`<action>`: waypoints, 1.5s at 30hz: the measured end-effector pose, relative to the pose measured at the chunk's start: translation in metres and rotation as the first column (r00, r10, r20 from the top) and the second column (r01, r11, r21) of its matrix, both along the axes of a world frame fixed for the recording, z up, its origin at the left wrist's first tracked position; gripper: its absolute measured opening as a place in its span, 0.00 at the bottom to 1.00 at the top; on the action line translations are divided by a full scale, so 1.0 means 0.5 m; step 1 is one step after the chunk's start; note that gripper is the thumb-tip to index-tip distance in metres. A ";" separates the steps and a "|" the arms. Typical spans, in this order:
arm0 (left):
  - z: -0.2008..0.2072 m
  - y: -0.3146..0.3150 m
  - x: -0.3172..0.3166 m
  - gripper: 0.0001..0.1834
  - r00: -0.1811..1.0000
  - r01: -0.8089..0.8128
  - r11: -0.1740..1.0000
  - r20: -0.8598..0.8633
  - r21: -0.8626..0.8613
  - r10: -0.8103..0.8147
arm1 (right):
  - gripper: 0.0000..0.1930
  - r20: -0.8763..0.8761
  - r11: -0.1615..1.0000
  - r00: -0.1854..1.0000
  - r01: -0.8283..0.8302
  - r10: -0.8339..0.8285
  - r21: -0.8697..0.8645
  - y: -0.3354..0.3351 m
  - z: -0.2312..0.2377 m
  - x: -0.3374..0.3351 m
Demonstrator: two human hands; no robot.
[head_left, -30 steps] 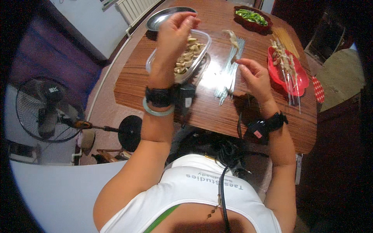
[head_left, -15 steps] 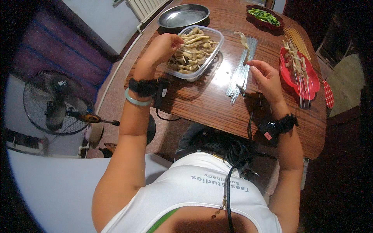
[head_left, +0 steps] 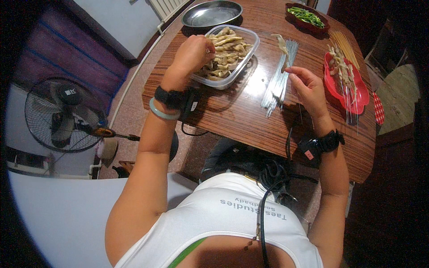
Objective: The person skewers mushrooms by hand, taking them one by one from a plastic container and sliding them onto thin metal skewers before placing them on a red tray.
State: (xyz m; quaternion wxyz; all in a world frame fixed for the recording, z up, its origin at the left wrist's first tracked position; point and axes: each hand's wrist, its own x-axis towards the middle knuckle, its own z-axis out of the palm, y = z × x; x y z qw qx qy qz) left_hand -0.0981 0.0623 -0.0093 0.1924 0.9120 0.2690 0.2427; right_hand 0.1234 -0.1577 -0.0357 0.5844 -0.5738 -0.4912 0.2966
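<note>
My left hand [head_left: 195,52] hangs over the left side of a clear plastic container [head_left: 225,84] filled with greyish-tan strips that look like oyster mushroom [head_left: 230,47]. Its fingers are curled together at the strips, and what they pinch is hidden. My right hand [head_left: 308,87] pinches a thin metal skewer [head_left: 300,107], whose end shows below the palm. One mushroom strip [head_left: 281,44] stands up beyond those fingertips, threaded on the skewer. Just left of that hand lies a bundle of loose metal skewers [head_left: 278,89] on the table.
A red tray [head_left: 331,82] at the right holds loaded skewers [head_left: 343,71], beside bamboo sticks [head_left: 344,47]. Cut green vegetables [head_left: 306,17] fill a dark red bowl at the far right. An oval metal dish [head_left: 212,14] stands far left. A fan [head_left: 65,114] stands left of the wooden table.
My left hand has moved slightly right and further over the mushroom strips, its fingers curling in more. The right hand still holds the skewer in nearly the same place.
</note>
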 end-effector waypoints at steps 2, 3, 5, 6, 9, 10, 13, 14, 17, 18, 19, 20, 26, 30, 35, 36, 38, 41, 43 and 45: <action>0.017 -0.012 -0.003 0.06 0.987 -0.023 0.954 -0.148 0.300 0.070 | 0.10 0.007 1.000 1.000 0.000 0.000 -0.004 0.002 -0.001 -0.002; 0.021 -0.016 -0.006 0.06 0.987 -0.023 0.954 -0.146 0.300 0.070 | 0.10 0.012 1.000 1.000 0.000 0.000 -0.007 0.003 -0.002 -0.003; 0.031 -0.023 -0.006 0.05 0.996 -0.065 0.955 -0.036 0.291 0.079 | 0.10 0.012 1.000 1.000 0.000 0.000 -0.005 0.003 -0.001 -0.002; 0.035 -0.028 -0.006 0.05 0.996 -0.063 0.954 -0.037 0.293 0.077 | 0.10 0.012 1.000 1.000 -0.001 0.001 -0.005 0.002 0.000 -0.002; 0.044 -0.033 -0.009 0.05 0.989 -0.136 0.976 -0.041 0.169 0.145 | 0.10 0.003 1.000 1.000 -0.009 0.010 -0.028 -0.002 0.006 -0.003; 0.044 -0.029 -0.009 0.06 0.991 -0.132 0.984 -0.013 0.117 0.134 | 0.10 0.004 1.000 1.000 -0.009 0.009 -0.025 -0.003 0.007 -0.005; 0.036 -0.022 -0.011 0.08 0.988 -0.113 0.993 0.104 0.016 0.111 | 0.09 0.021 1.000 1.000 0.016 -0.016 -0.003 -0.001 0.011 -0.012; 0.031 -0.020 -0.014 0.10 0.976 -0.098 0.995 0.190 -0.033 0.102 | 0.09 0.011 1.000 1.000 0.010 -0.010 -0.004 0.000 0.011 -0.014; 0.020 -0.004 -0.013 0.13 0.977 -0.026 0.999 0.213 -0.028 0.032 | 0.09 -0.006 1.000 1.000 0.005 -0.005 -0.011 -0.002 0.012 -0.013; 0.015 -0.002 -0.014 0.13 0.977 -0.026 0.999 0.212 -0.029 0.031 | 0.09 -0.012 1.000 1.000 0.004 -0.004 -0.017 -0.003 0.013 -0.012; 0.023 -0.014 -0.012 0.13 0.998 -0.053 0.997 0.047 0.063 0.050 | 0.09 -0.012 1.000 1.000 0.006 -0.006 -0.018 -0.003 0.011 -0.010; 0.027 -0.021 -0.011 0.14 0.990 -0.064 0.985 -0.117 0.158 0.083 | 0.09 -0.009 1.000 1.000 0.006 -0.006 -0.013 -0.003 0.008 -0.008; 0.016 -0.001 -0.017 0.11 0.979 -0.096 0.983 0.164 -0.156 0.122 | 0.09 0.013 1.000 1.000 0.004 -0.004 -0.002 -0.003 0.005 -0.007; 0.050 -0.030 0.000 0.10 0.884 0.106 0.911 0.456 -0.399 0.097 | 0.09 0.002 0.998 1.000 0.018 -0.018 -0.060 -0.001 0.005 -0.005; 0.078 -0.079 0.057 0.11 0.623 0.503 0.590 0.738 -0.632 0.259 | 0.10 -0.041 1.000 0.999 -0.019 0.020 0.024 -0.002 0.008 -0.009; 0.077 -0.088 0.077 0.12 0.580 0.580 0.483 0.749 -0.656 0.320 | 0.10 -0.107 0.996 0.993 -0.046 0.054 0.078 -0.001 0.008 -0.008; 0.075 -0.112 0.104 0.14 0.508 0.643 0.375 0.739 -0.667 0.443 | 0.10 -0.138 0.992 0.984 -0.099 0.110 0.082 -0.006 0.021 -0.015; 0.066 -0.127 0.154 0.14 0.451 0.672 0.308 0.702 -0.674 0.552 | 0.10 -0.181 0.980 0.965 -0.171 0.188 0.104 -0.010 0.023 -0.014; 0.058 -0.126 0.176 0.14 0.426 0.715 0.280 0.717 -0.641 0.552 | 0.11 -0.200 0.977 0.957 -0.203 0.211 0.060 -0.015 0.025 -0.016; 0.051 -0.116 0.186 0.15 0.400 0.752 0.258 0.731 -0.607 0.553 | 0.10 -0.230 0.967 0.939 -0.241 0.255 0.086 -0.016 0.028 -0.023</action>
